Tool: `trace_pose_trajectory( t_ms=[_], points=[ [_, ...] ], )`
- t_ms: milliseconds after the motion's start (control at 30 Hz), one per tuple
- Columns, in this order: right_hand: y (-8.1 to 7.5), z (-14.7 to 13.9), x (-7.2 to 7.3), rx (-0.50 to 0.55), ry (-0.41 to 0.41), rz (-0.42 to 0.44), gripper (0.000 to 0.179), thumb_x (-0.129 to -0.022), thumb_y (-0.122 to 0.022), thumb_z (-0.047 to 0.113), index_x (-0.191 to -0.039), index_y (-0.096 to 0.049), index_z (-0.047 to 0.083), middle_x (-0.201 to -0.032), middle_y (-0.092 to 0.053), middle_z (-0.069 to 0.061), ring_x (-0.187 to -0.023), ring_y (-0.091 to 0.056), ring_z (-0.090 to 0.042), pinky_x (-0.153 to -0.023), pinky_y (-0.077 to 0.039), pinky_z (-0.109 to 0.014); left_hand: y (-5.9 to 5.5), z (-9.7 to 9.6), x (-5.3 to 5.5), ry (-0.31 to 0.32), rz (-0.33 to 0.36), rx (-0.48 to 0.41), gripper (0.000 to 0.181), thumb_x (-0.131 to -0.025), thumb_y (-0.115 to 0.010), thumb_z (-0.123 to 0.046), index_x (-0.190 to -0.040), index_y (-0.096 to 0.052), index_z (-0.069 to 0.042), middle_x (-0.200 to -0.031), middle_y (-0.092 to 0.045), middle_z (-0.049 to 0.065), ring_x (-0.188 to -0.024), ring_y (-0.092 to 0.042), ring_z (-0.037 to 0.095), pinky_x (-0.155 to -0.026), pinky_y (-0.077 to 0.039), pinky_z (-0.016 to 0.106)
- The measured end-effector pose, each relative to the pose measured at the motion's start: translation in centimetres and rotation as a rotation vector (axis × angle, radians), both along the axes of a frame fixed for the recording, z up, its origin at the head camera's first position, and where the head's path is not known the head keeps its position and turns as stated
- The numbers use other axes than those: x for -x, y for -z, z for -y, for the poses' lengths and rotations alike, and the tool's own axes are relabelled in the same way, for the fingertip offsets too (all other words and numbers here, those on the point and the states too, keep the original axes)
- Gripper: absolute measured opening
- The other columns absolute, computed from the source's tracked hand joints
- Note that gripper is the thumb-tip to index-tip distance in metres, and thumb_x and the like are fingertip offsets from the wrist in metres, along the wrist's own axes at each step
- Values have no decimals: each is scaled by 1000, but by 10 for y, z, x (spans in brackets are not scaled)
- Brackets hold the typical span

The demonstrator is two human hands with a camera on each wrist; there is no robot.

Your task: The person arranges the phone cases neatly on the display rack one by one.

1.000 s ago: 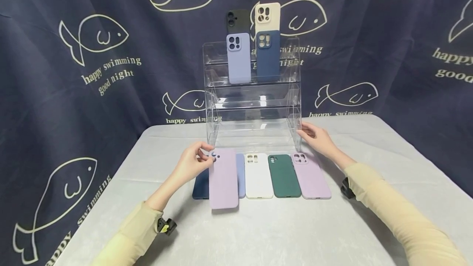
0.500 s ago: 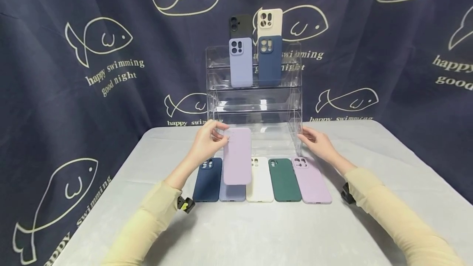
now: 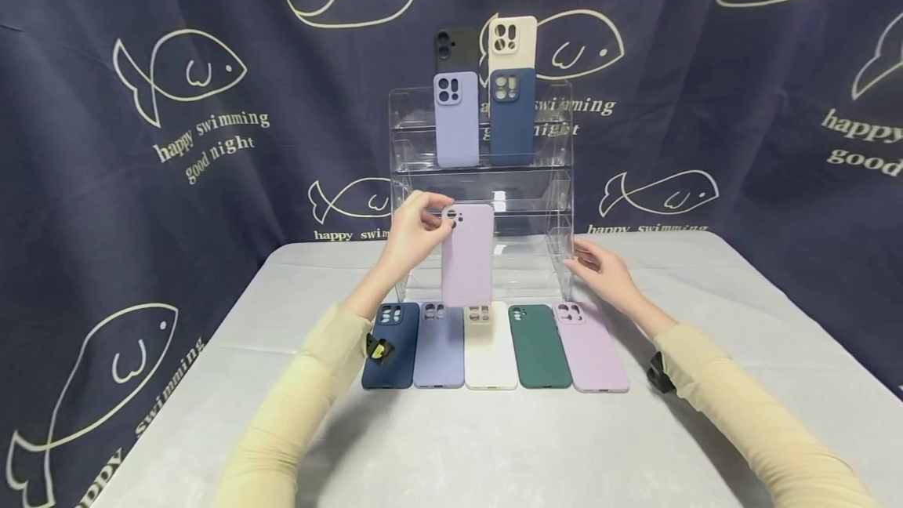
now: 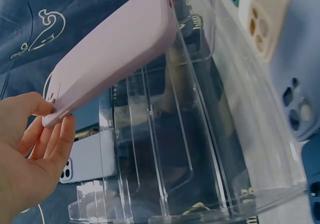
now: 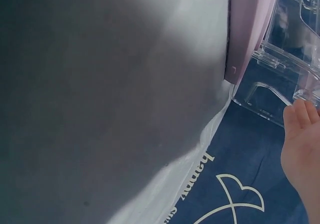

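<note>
My left hand [image 3: 418,234] pinches a lilac phone case [image 3: 469,257] by its upper left corner between thumb and fingers. The case hangs upright above the table, its camera holes at the top left. Behind it stands a clear tiered display rack [image 3: 522,245], its lower tiers partly hidden. In the left wrist view, the left hand [image 4: 37,149] has the lilac case [image 4: 112,46] beside the rack's clear shelves [image 4: 165,134]. My right hand [image 3: 600,269] touches the rack's right side with extended fingers; the right wrist view shows this hand [image 5: 305,149] at the clear side panel.
Below the rack lie navy [image 3: 388,351], periwinkle [image 3: 439,351], white [image 3: 491,351], green [image 3: 540,347] and lilac [image 3: 594,351] cases in a row. The upper tiers hold black [image 3: 462,53], white [image 3: 522,45], periwinkle [image 3: 457,132] and navy [image 3: 513,128] cases. A patterned curtain [image 3: 233,273] hangs behind.
My left hand has lifted the lilac case up and to the right, from above the left end of the row to in front of the rack. The right hand stays at the rack's side.
</note>
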State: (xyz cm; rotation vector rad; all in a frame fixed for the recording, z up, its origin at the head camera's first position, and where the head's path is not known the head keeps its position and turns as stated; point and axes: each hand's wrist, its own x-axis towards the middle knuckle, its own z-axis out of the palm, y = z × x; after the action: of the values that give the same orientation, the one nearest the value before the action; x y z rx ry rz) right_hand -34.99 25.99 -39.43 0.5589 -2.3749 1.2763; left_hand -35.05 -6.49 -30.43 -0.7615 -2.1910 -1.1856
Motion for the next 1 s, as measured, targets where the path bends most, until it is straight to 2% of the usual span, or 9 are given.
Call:
trace_pose_trajectory(
  t_ms=[300, 467, 600, 733, 933, 1000],
  points=[
    [0, 0, 4, -10, -4, -20, 50, -88, -62, 3, -130, -42, -16, -126, -49, -36, -116, -51, -47, -98, -42, -47, -29, -14, 21, -25, -51, -1, 28, -80, -64, 1, -108, -64, -1, -105, -59, 13, -79, -65, 22, -71, -57, 23],
    [14, -7, 17, -1, -3, -22, 51, -88, -63, 5, -131, -42, -14, -127, -50, -35, -115, -52, -46, -98, -43, -46, -42, -23, 33, -39, -58, -34, 27, -82, -64, 0, -109, -63, 0, -107, -58, 14, -81, -65, 23, -71, -57, 21],
    [26, -14, 29, -6, 8, -28, 53, -89, -63, 12, -133, -42, -11, -128, -50, -33, -116, -52, -44, -99, -45, -37, -49, -32, 43, -41, -72, -69, 26, -84, -62, 0, -110, -62, 2, -108, -57, 15, -82, -65, 24, -72, -57, 18],
    [29, -16, 31, 1, 4, -28, 55, -90, -63, 16, -134, -42, -9, -129, -50, -32, -117, -52, -43, -99, -45, -32, -52, -39, 50, -62, -92, -81, 27, -84, -62, -1, -111, -62, 2, -108, -57, 15, -84, -65, 25, -74, -57, 17],
    [30, -16, 30, 6, -2, -22, 54, -90, -64, 16, -134, -43, -7, -129, -52, -30, -117, -53, -42, -98, -44, -36, -59, -48, 62, -92, -136, -91, 28, -85, -62, -1, -113, -61, 1, -110, -57, 15, -89, -64, 24, -76, -56, 17],
    [26, -13, 25, 14, -4, -16, 53, -89, -63, 13, -134, -43, -8, -128, -52, -31, -116, -53, -43, -98, -44, -39, -64, -52, 65, -89, -146, -96, 29, -86, -61, -1, -114, -61, 1, -112, -57, 14, -90, -64, 24, -75, -56, 16]
  ],
)
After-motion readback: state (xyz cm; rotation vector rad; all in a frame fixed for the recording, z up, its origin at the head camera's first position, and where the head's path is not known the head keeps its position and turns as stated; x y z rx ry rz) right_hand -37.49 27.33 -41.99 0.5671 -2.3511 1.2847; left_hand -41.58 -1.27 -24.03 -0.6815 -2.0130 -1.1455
